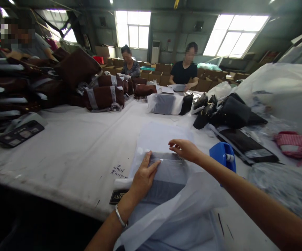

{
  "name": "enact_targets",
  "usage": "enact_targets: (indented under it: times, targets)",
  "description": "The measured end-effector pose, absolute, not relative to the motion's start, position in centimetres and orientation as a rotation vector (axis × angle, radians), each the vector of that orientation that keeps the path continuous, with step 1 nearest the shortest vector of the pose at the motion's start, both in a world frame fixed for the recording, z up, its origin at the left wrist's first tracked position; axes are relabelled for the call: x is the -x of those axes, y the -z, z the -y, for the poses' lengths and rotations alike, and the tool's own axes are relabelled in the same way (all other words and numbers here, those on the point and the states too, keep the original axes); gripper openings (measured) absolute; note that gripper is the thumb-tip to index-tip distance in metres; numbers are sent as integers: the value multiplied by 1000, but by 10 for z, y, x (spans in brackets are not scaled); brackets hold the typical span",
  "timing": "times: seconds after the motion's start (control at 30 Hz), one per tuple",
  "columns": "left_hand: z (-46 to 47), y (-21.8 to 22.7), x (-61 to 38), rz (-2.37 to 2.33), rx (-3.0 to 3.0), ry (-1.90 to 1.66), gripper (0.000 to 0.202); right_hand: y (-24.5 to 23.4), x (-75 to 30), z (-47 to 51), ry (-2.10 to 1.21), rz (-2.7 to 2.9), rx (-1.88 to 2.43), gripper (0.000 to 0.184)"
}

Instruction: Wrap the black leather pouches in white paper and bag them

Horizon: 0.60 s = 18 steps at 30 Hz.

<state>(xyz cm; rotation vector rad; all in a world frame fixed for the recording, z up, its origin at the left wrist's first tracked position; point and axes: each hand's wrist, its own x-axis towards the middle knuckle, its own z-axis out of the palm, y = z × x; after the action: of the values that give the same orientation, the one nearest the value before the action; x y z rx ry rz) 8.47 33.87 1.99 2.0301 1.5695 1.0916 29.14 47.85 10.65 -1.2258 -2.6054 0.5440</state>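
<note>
Across most of the view, a wide white surface [88,132], with brown bags [103,99] heaped toward the far left. At the near edge, a translucent wrapping [177,205], loose and wrinkled in its lower part. Within or under it, impossible to say exactly, a dark flat item [163,191], lying between the arms. Just behind the right forearm, a blue dispenser [217,152], seemingly for tape. On the upper end of the item, the left hand [146,174], with spread fingers, pressing the wrapping flat. Just above the same end, the right hand [186,150], with fingers curled and narrow; impossible to tell about any thin tape between them. For neat work, keep the left palm steady, smooth the wrinkles outward and avoid pulling too hard. Beside the left wrist, a small black plate [116,197], better kept out of the folds.
</note>
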Motion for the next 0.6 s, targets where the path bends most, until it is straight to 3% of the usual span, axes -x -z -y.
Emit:
enact_targets:
  times: [0.23,0.47,0.6]
  targets:
    - [-339,-27,-75,-1557,-2245,-948,40,-129,-338,-351,-962,2655,787,21]
    - [-342,-40,-76,-1642,-2413,-767,40,-97,-368,-271,-1477,2663,1194,32]
    - [-330,-47,-89,-1699,-2591,-770,40,-69,-372,-267,-1584,2321,1380,24]
